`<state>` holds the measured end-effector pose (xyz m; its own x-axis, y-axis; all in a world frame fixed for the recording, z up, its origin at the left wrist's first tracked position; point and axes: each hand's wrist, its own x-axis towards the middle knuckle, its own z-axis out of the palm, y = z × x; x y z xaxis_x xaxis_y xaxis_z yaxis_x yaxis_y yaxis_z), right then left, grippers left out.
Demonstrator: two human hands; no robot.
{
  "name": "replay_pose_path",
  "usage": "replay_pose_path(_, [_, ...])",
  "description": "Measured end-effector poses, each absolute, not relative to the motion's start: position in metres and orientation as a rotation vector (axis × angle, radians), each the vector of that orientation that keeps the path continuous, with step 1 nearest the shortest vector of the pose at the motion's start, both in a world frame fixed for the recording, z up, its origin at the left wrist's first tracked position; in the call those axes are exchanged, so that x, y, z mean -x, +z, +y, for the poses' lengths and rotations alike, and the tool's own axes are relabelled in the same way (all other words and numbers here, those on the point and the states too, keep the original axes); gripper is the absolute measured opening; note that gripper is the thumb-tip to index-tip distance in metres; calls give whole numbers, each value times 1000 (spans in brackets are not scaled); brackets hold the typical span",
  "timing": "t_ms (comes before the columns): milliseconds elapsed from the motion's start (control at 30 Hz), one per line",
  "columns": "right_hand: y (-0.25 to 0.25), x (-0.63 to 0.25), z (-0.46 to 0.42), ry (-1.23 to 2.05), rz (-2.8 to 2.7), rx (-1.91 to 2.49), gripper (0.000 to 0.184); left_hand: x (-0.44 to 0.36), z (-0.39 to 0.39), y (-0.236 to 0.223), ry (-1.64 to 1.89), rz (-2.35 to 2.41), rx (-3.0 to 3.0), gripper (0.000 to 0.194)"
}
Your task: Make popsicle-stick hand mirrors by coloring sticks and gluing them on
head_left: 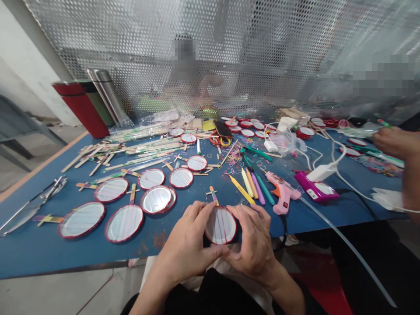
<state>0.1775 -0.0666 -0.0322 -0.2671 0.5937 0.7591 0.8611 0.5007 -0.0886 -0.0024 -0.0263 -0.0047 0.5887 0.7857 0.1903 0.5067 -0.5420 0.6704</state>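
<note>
1. Head view, clock centred on the red-rimmed disc (pixel 220 227) in the person's grasp near the table's front edge: the left hand (pixel 187 238) and right hand (pixel 254 238) gripped its opposite sides, thumbs close together at 6 o'clock.
2. This piece looked well advanced: thin red lines crossed its face, and a coloured stick neck (pixel 214 197) with a crosspiece pointed toward 12. Whether any part of it was unfinished, I could not tell.
3. At least six necked discs (pixel 124 224) lay from 9 to 11 on the blue table (pixel 65 253), seemingly at a similar stage. A stacked pair of discs (pixel 156 200), toward 10, showed no neck.
4. Most back discs (pixel 247 132), between 12 and 1, had no visible neck and looked less complete. Loose wooden sticks (pixel 78 158) at 10 suggested unused material.
5. Clear plastic wrapping (pixel 166 115) at 11 appeared to hold sticks; the contents of a crumpled clear bag (pixel 288 144), between 1 and 2, were too blurred to name.
6. The red flask (pixel 80 109), green flask (pixel 100 107) and steel flask (pixel 105 94), between 10 and 11, were capped, their contents hidden.
7. Felt-tip pens (pixel 258 189) at 1 and a pink glue gun (pixel 285 192) at 2 lay outside any container.
</note>
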Motion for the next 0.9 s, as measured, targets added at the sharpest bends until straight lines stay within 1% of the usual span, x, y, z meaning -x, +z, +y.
replay_pose_path(133, [-29, -175, -63, -451, -1911, 1245, 76, 2, -24, -8, 706, 1062, -2196, 83])
replay_pose_path(333, [-24, -172, -54, -392, -1914, 1289, 86, 3, -15, -1, 662, 1101, -2120, 73])
replay_pose_path(633, [-27, -170, -57, -507, -1924, 1328, 77, -2, -11, -2, 642, 1118, -2156, 75])
replay_pose_path(900, [-32, -168, -59, -534, -1961, 1284, 76, 3, -13, 1, 588, 1036, -2231, 80])
